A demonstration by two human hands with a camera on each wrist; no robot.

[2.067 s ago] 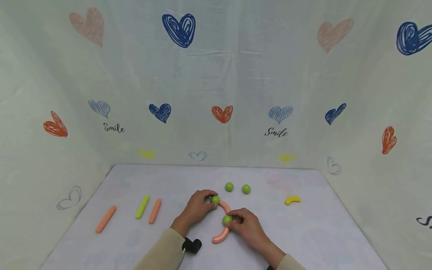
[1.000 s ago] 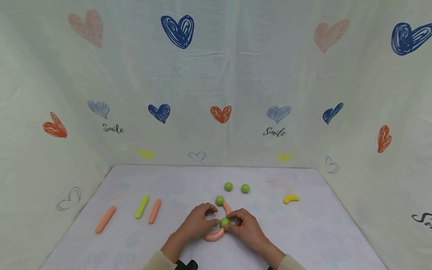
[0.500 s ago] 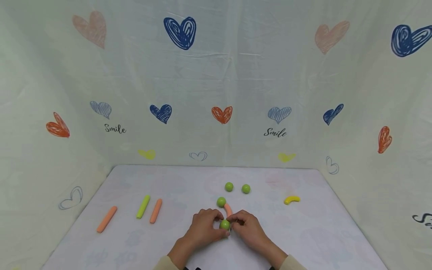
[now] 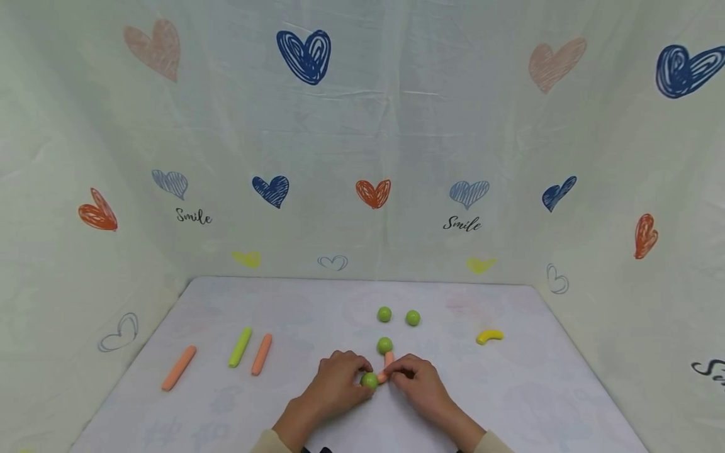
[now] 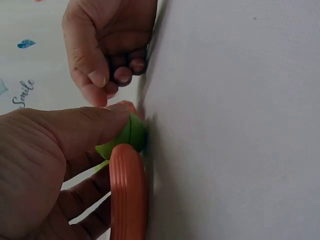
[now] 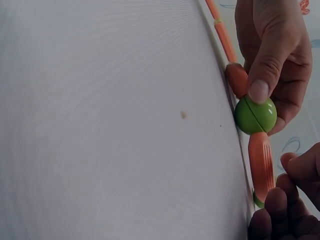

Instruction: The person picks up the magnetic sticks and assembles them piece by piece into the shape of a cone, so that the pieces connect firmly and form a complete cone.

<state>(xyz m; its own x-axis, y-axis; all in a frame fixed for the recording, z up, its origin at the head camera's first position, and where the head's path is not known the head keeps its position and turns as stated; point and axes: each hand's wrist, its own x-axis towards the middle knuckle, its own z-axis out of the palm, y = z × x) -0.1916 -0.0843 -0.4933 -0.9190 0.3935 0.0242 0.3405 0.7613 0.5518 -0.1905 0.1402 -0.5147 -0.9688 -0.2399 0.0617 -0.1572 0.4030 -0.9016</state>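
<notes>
In the head view, the left hand pinches a green ball between thumb and fingers, low over the white tabletop. A curved orange rod joins this ball to a second green ball farther back. Another curved orange rod meets the pinched ball on its other side, mostly hidden by the left hand in the head view. The right hand is beside the first rod, its fingers loosely bent. In the right wrist view its fingertips are close to the rod, with no grip visible.
Two loose green balls lie toward the back. A short yellow curved piece is at the right. At the left lie two straight orange rods and a yellow-green rod. A curtain with hearts surrounds the table.
The left hand let go of the far ball and took the near ball, which the right hand pinched before. The joined rods and balls have turned, the far ball moving right, the near one left.
</notes>
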